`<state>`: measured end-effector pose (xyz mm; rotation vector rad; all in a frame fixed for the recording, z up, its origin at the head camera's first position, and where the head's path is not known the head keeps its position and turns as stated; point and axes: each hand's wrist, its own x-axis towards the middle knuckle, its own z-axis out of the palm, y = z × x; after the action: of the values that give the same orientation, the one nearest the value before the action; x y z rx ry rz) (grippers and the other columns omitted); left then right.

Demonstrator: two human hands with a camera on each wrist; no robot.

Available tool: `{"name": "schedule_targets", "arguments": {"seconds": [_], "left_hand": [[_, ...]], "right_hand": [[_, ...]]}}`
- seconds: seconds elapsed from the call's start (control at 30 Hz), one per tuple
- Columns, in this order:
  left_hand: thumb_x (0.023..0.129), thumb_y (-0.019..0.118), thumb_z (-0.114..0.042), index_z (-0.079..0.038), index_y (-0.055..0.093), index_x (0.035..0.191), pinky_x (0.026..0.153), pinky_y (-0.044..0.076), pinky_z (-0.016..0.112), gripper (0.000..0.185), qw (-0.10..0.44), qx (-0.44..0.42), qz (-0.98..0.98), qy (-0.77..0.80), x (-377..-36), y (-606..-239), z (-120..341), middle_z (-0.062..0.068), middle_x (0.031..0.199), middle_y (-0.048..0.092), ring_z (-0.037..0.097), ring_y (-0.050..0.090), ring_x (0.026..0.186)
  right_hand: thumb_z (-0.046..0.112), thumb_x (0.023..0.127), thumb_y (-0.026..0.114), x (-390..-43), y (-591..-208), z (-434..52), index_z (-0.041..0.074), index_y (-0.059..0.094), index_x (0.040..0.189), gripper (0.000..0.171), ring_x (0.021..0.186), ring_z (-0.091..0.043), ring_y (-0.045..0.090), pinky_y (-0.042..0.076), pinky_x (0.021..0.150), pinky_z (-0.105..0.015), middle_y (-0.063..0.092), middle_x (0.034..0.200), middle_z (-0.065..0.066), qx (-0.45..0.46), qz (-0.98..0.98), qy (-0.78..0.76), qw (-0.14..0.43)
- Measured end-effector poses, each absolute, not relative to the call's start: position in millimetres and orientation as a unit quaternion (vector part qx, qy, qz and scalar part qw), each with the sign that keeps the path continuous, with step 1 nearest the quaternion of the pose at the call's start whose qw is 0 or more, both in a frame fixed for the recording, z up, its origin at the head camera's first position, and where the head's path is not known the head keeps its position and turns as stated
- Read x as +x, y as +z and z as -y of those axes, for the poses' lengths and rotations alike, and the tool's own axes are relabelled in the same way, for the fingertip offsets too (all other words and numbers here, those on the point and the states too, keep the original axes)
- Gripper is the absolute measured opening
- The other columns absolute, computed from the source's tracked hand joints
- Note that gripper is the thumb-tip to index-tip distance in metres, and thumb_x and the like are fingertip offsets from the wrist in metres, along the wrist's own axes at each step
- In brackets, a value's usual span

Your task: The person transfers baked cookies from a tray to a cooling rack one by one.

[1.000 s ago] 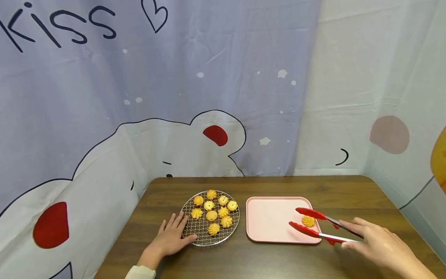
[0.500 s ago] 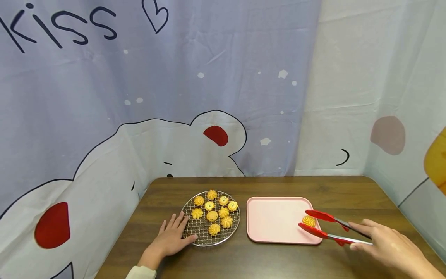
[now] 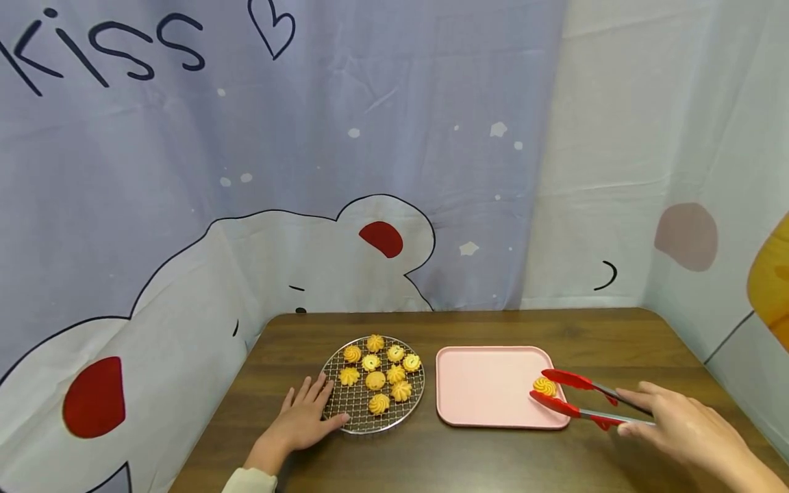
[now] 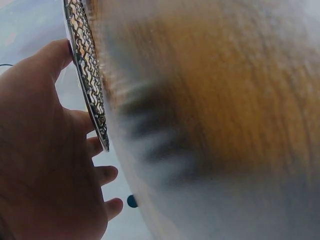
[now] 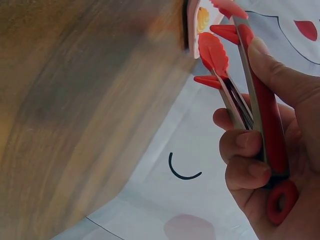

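Observation:
My right hand (image 3: 684,418) grips a pair of tongs (image 5: 262,100) with red tips and steel arms, fingers curled round the handles. The tong tips stand apart over the right end of a pink tray (image 3: 481,387). A swirled yellow cookie (image 3: 545,387) lies on the tray between those tips. To the left is a round wire cooling rack (image 3: 354,421) bearing several piped cookies (image 3: 375,381). My left hand (image 3: 302,418) rests at its left rim with fingers spread; in the left wrist view the thumb and fingers reach the metal edge of the rack (image 4: 87,65).
Rack and tray stand side by side on a dark wooden table (image 3: 493,465), a narrow gap between them. A printed curtain (image 3: 468,171) hangs behind the table and along both sides.
My right hand and the tongs have shifted a little to the right, so the red tips now sit nearer the cookie on the tray. The left hand stays at the rack.

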<state>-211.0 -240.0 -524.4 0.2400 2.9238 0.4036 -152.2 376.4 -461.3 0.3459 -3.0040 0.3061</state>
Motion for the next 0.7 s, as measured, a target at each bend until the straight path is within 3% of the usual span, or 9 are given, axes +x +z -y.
{"name": "schedule_targets", "arguments": {"seconds": [0.17, 0.4, 0.7], "left_hand": [[0.095, 0.051, -0.069, -0.007, 0.035, 0.159, 0.118, 0.006, 0.07, 0.091, 0.086, 0.08, -0.984, 0.135, -210.6, -523.9, 239.8, 0.016, 0.167, 0.021, 0.046, 0.013, 0.153], [0.095, 0.051, -0.069, -0.006, 0.034, 0.158, 0.118, 0.006, 0.07, 0.091, 0.078, 0.085, -0.984, 0.138, -209.9, -525.9, 238.7, 0.017, 0.167, 0.023, 0.046, 0.013, 0.153], [0.095, 0.053, -0.068, -0.006, 0.035, 0.158, 0.118, 0.006, 0.07, 0.09, 0.079, 0.084, -0.983, 0.143, -209.3, -526.5, 238.8, 0.017, 0.167, 0.023, 0.047, 0.014, 0.153]], "right_hand": [[0.05, 0.077, 0.082, -158.3, -456.1, -374.8, 0.015, 0.073, 0.127, 0.061, 0.066, -0.003, 0.046, 0.039, 0.052, -0.029, 0.061, 0.1, 0.01, 0.122, 0.987, 0.094, 0.045], [0.052, 0.078, 0.081, -163.4, -453.1, -376.0, 0.013, 0.072, 0.127, 0.063, 0.074, -0.009, 0.058, 0.045, 0.053, -0.035, 0.065, 0.111, 0.0, 0.126, 0.987, 0.089, 0.038], [0.051, 0.078, 0.081, -168.0, -453.8, -372.5, 0.015, 0.073, 0.127, 0.061, 0.062, -0.003, 0.041, 0.034, 0.051, -0.029, 0.054, 0.09, 0.013, 0.127, 0.988, 0.088, 0.03]]}}
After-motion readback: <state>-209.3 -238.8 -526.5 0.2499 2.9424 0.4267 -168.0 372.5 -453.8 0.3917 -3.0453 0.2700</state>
